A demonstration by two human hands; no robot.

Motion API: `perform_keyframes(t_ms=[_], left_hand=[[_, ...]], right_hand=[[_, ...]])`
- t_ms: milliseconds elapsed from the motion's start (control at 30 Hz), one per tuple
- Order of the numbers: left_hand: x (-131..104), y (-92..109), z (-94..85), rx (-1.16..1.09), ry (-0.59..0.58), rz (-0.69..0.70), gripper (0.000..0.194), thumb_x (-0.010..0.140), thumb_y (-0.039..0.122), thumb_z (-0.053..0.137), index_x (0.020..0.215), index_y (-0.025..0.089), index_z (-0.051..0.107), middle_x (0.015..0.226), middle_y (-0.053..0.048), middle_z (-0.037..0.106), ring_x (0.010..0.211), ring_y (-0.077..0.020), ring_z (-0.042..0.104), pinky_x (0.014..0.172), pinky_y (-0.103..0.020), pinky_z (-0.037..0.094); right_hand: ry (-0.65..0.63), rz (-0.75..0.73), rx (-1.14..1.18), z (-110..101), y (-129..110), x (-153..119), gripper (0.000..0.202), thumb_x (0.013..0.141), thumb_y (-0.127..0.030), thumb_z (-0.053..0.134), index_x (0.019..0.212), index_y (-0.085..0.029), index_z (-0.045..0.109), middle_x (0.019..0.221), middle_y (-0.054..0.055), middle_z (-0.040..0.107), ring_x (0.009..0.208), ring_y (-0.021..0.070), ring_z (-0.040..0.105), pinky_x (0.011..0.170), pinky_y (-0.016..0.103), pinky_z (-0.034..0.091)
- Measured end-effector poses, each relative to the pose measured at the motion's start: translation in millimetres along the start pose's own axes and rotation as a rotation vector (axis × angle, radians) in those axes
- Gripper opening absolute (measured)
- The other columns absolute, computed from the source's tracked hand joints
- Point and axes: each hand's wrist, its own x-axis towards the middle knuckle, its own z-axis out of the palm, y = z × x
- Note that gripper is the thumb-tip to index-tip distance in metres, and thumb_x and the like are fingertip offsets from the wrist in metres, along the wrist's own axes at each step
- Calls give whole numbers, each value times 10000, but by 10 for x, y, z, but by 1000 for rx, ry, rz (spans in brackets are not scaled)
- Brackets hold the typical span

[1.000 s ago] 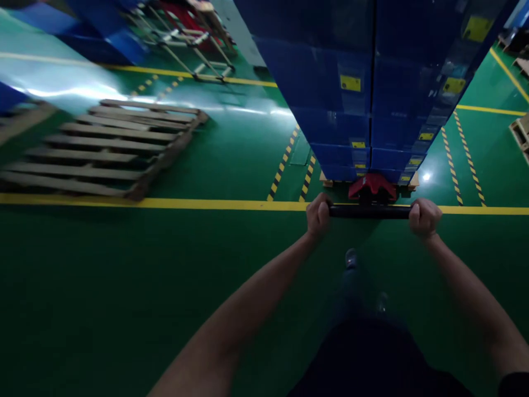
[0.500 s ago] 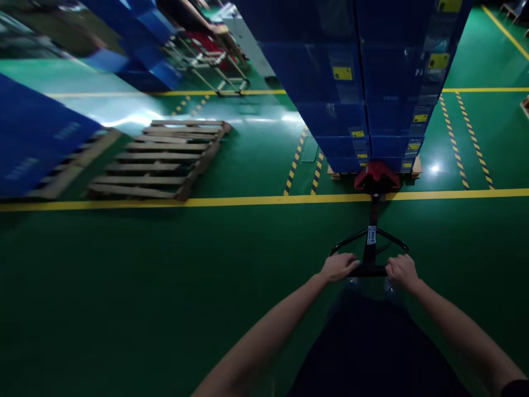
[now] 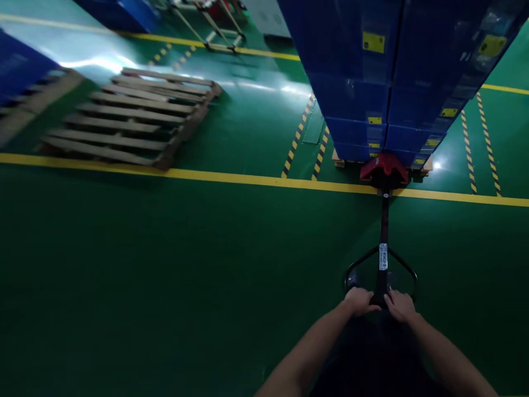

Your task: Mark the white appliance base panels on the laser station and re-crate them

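Both my left hand [image 3: 360, 301] and my right hand [image 3: 400, 305] are closed around the crossbar of a black pallet jack handle [image 3: 384, 220], one on either side of its shaft. A white label [image 3: 383, 257] is stuck on the shaft. The handle slopes down and away from me to the red body of the pallet jack [image 3: 384, 167]. Right behind that body rises a tall stack of blue boxes [image 3: 355, 99] with yellow labels, standing on a wooden pallet [image 3: 339, 159]. The jack's forks are hidden beneath the load.
An unloaded wooden pallet [image 3: 136, 118] lies left on the green floor, beside another pallet [image 3: 37, 105] bearing blue goods [image 3: 20, 66]. A yellow line [image 3: 248, 179] crosses the floor under the jack. Farther back are a tube-frame rack [image 3: 223, 38] and a grey cabinet [image 3: 268, 16].
The handle has come lower and closer to my body, and my hands have moved nearer together on it. The view has tilted down and turned, so the stack looks larger.
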Motion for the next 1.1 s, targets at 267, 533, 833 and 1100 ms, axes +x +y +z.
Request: perform_keyframes(t_ms=[267, 533, 833, 1100], left_hand=[[-102, -64, -1012, -3, 180, 3, 828, 836, 977, 509, 1088, 239, 787, 1077, -145, 829, 1020, -381, 798, 890, -454, 609], [-144, -26, -708, -13, 165, -37, 774, 853, 895, 582, 1186, 219, 755, 1221, -163, 812, 1151, -403, 775, 982, -477, 601], [-162, 63, -874, 92, 134, -23, 767, 874, 923, 521, 1021, 224, 801, 994, -157, 838, 953, -380, 818, 827, -445, 635], [-224, 106, -1439, 26, 470, 34, 845, 778, 989, 585, 1164, 258, 759, 1163, -123, 826, 1102, -365, 789, 898, -408, 605]], right_hand=[[57, -180, -143, -1117, 133, 165, 484, 848, -608, 758, 1084, -187, 795, 1134, 190, 806, 1073, 419, 771, 887, 424, 559], [43, -164, -173, -753, -10, 140, 405, 884, -516, 724, 1124, -197, 798, 1151, 168, 815, 1102, 375, 787, 923, 398, 587], [83, -150, -164, -836, -27, 82, 352, 793, -385, 787, 1093, -202, 800, 1116, 158, 822, 1049, 391, 800, 879, 433, 622], [197, -238, -159, -1435, 139, 74, 347, 884, -477, 702, 1083, -202, 776, 1160, 200, 797, 1099, 409, 771, 918, 444, 570]])
